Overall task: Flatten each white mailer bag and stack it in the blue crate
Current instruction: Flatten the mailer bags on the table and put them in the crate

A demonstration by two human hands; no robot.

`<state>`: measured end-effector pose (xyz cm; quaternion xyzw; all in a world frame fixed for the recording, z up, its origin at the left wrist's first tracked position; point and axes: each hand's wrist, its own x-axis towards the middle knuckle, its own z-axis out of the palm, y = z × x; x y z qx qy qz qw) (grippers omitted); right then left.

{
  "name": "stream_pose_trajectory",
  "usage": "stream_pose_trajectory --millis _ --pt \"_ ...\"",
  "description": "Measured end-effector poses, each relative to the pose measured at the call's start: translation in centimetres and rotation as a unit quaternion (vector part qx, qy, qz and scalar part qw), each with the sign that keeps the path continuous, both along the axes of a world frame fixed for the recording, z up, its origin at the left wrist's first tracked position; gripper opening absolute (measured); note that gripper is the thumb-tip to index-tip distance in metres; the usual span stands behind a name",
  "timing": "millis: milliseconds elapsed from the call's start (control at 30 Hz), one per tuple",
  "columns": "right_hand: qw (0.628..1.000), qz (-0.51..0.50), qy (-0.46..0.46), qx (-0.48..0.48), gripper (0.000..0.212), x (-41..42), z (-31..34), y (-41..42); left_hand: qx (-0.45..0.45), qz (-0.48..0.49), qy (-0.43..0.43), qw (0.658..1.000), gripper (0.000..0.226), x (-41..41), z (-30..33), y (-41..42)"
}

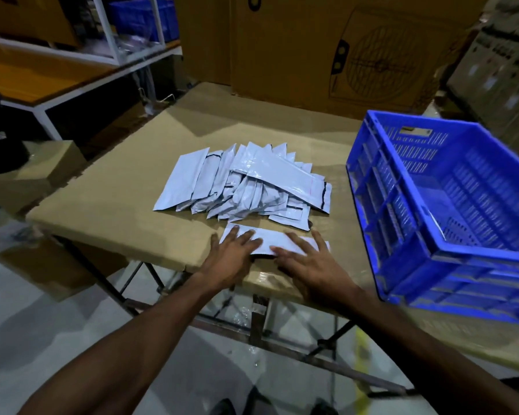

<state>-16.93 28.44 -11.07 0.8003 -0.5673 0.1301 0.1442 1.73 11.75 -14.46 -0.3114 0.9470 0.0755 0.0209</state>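
Lying flat on the cardboard-covered table (126, 187), one single white mailer bag (270, 239) is under both hands, just beside the near edge of the table. The left hand (231, 259) is spread open, palm down, with the fingers resting on the left part of this bag. The right hand (309, 265) is also open and spread, palm down, and presses the right part of the same bag; neither hand pinches or grips anything. Behind this bag, toward the middle of the table, one loose pile of mailer bags (246, 181) lies fanned out; the bags overlap so much that I cannot count them exactly, but they are more than ten. They are long, narrow rectangles of smooth, slightly glossy white plastic, some with a thin black line near one end, and several look wrinkled. On the right side of the table stands one blue crate (450, 205), well apart from the hands and near the pile. It is of hard plastic with slotted, ribbed walls and one handle hole in the far wall, and as far as I can see no bag lies inside. Large brown cardboard boxes (342, 49) stand behind the table.
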Motion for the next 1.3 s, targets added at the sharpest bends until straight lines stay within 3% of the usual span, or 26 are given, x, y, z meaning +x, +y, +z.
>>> stream_pose_trajectory --millis 67,133,233,333,400,567,767,1100,1300 --pt "0.996 0.043 0.074 0.014 0.018 0.5 0.0 0.0 0.023 -0.004 0.037 0.999 0.056 0.1 0.2 -0.4" --pt "0.987 0.016 0.125 0.104 0.022 0.1 0.0 -1.0 0.061 -0.011 0.097 0.993 0.063 0.4 0.3 -0.7" --pt "0.963 -0.035 0.107 0.246 0.027 -0.8 1.6 -2.8 0.066 -0.006 0.241 0.968 0.062 1.0 -0.1 -0.6" --pt "0.979 -0.045 0.091 0.174 0.012 -1.1 5.2 -3.2 0.088 0.078 0.306 0.945 0.072 0.7 -0.4 -0.1" --pt "0.986 -0.053 0.053 0.152 0.013 -1.6 7.7 -3.2 0.096 0.111 0.298 0.943 0.082 0.3 -0.4 0.5" --pt "0.989 -0.081 -0.115 0.051 0.019 -5.5 13.1 -2.5 0.066 0.149 0.242 0.957 0.084 -2.0 -0.8 2.3" --pt "0.945 -0.180 -0.273 -0.029 0.024 -11.1 17.7 -0.4 -0.003 0.080 0.123 0.989 0.078 -7.0 -1.3 5.5" --pt "0.914 -0.295 -0.256 -0.110 0.025 -20.5 20.1 3.3 0.008 0.033 0.074 0.997 0.073 -15.9 0.1 9.4" --pt "0.920 -0.350 -0.168 -0.044 0.025 -27.7 18.3 5.4 0.012 0.058 0.069 0.996 0.066 -18.3 -0.7 10.2"
